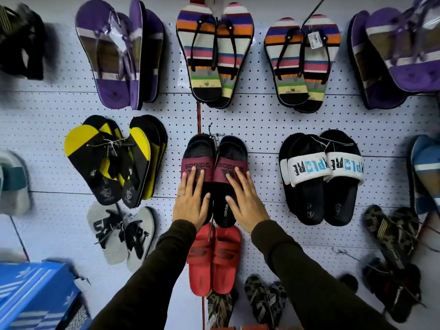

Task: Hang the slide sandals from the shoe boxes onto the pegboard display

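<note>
A pair of black slide sandals with maroon straps (215, 163) hangs toe-up on a peg of the white pegboard (259, 120), in the middle of the display. My left hand (191, 203) lies flat on the left sandal, fingers spread over its strap and footbed. On the right sandal rests my right hand (245, 203), also flat with fingers apart. Neither hand wraps around a sandal. A blue shoe box (35, 296) sits at the lower left.
Other pairs hang all around: purple slides (119, 55), striped flip-flops (214, 55), yellow-black flip-flops (114, 160), black slides with white straps (321, 177), red slides (214, 258) directly below, grey ones (121, 234). Bare pegboard shows at right of the red pair.
</note>
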`<state>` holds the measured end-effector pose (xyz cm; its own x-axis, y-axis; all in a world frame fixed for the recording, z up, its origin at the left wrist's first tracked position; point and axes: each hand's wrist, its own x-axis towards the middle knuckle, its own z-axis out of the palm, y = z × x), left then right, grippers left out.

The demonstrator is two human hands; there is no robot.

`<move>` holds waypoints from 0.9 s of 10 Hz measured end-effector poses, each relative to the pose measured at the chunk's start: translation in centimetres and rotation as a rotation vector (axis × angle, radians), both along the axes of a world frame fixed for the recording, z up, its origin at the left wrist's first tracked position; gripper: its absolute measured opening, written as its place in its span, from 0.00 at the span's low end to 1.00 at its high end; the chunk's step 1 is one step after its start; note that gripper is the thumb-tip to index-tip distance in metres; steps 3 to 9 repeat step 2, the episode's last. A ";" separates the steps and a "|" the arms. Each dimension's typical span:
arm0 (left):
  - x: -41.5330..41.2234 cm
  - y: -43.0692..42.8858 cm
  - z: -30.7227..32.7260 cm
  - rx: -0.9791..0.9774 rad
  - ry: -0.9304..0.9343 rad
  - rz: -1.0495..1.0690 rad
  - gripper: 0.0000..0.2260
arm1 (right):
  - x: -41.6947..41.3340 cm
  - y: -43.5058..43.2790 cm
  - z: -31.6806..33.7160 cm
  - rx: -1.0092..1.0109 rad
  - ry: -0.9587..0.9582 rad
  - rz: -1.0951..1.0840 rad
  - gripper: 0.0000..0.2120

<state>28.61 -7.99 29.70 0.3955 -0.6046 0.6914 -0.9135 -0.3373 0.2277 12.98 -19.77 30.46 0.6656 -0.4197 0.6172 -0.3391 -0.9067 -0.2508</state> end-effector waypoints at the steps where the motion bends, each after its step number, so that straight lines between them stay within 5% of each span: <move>1: -0.1 0.0 0.4 -0.008 -0.005 0.005 0.28 | -0.2 0.7 0.8 0.026 0.040 0.009 0.29; 9: -0.9 0.2 1.0 -0.018 0.004 0.031 0.29 | -2.4 1.0 3.3 0.078 0.096 0.065 0.29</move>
